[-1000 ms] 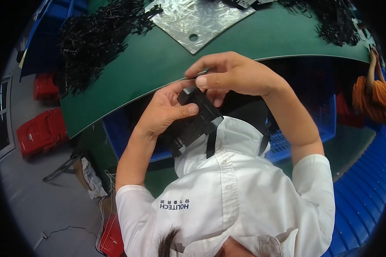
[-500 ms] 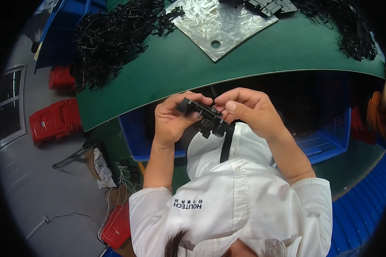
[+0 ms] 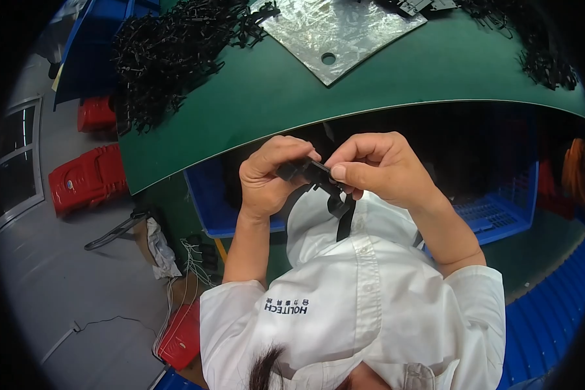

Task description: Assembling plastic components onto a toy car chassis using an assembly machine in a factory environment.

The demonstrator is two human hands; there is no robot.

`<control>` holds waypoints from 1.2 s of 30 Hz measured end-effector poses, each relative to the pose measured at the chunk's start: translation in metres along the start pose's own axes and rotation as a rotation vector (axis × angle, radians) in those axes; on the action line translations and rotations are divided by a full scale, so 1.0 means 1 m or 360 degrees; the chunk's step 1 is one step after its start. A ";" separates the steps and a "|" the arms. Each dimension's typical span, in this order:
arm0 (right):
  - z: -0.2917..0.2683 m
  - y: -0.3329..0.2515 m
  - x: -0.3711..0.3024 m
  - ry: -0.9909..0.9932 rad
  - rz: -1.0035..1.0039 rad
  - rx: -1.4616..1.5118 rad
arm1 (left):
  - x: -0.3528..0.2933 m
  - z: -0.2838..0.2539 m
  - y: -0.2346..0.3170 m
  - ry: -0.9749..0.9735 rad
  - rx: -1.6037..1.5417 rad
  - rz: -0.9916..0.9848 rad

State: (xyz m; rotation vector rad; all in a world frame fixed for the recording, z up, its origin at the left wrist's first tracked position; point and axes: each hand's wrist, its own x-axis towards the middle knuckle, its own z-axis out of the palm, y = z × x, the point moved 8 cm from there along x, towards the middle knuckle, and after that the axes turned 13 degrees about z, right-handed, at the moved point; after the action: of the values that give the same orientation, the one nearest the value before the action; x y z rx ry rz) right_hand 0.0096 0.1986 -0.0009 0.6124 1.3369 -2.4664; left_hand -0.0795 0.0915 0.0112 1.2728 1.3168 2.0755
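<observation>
The black plastic part is held on the wearer's side of the bench's near edge. Its far-left end is gripped by the curled left hand; its long axis is slanted rightward toward the white shirt. Its right flank is met by the right hand's nearly closed fingertips; whether anything is pinched cannot be told.
</observation>
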 end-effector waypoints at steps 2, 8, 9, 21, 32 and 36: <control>0.002 -0.002 0.000 -0.0012 0.0024 0.0030 | -0.002 -0.002 -0.004 0.0178 -0.0268 -0.0101; 0.008 0.001 -0.001 0.0001 -0.0006 0.0026 | -0.006 -0.008 -0.007 0.0249 -0.0306 0.0022; 0.010 0.000 -0.002 0.0011 -0.0031 -0.0001 | -0.006 -0.008 -0.007 0.0249 -0.0299 0.0018; 0.017 0.000 -0.007 0.0057 -0.0254 -0.0062 | -0.007 -0.008 -0.003 0.0204 -0.0267 0.0144; 0.017 0.001 -0.012 0.0191 -0.0477 -0.0072 | -0.007 -0.009 -0.003 0.0223 -0.0266 0.0199; 0.017 -0.008 -0.018 0.0337 -0.0702 -0.0423 | -0.007 -0.009 -0.004 0.0234 -0.0264 0.0200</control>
State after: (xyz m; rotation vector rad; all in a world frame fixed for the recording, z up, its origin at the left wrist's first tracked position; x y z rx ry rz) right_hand 0.0181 0.1892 0.0214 0.5750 2.0328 -2.5280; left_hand -0.0835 0.0840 0.0029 1.1781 1.1203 2.3509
